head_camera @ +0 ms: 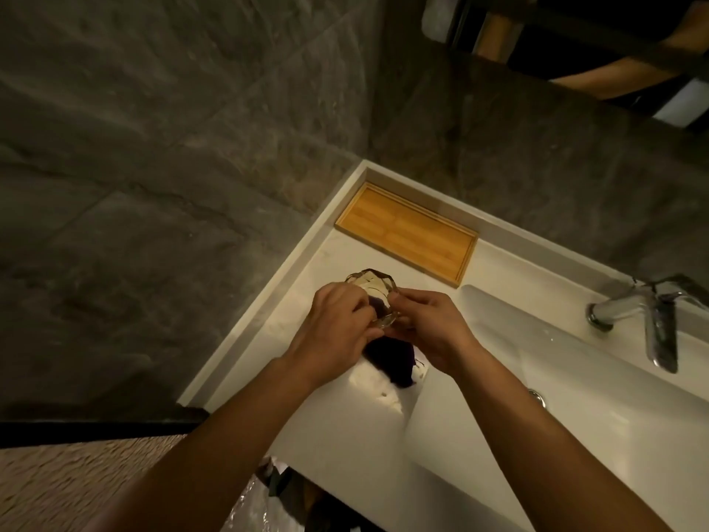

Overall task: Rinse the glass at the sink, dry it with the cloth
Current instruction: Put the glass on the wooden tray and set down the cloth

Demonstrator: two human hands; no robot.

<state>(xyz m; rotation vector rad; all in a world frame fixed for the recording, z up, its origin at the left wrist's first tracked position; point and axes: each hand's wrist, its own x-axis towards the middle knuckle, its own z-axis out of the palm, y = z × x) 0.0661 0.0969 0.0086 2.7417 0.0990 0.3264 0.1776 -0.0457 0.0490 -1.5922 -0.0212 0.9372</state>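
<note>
A clear faceted glass (pixel 374 289) is held tilted above the white counter (pixel 299 270), left of the basin. My left hand (pixel 337 328) grips its left side and rim. My right hand (pixel 429 332) grips its right side. A dark purple cloth (pixel 391 362) hangs below the glass between both hands, and part of it seems pushed inside the glass. My fingers hide most of the glass rim.
A bamboo tray (pixel 406 234) lies at the counter's back corner. The white basin (pixel 575 378) with its drain (pixel 537 397) is to the right, under a chrome tap (pixel 648 320). Dark stone walls close in behind and left. A mirror hangs at the upper right.
</note>
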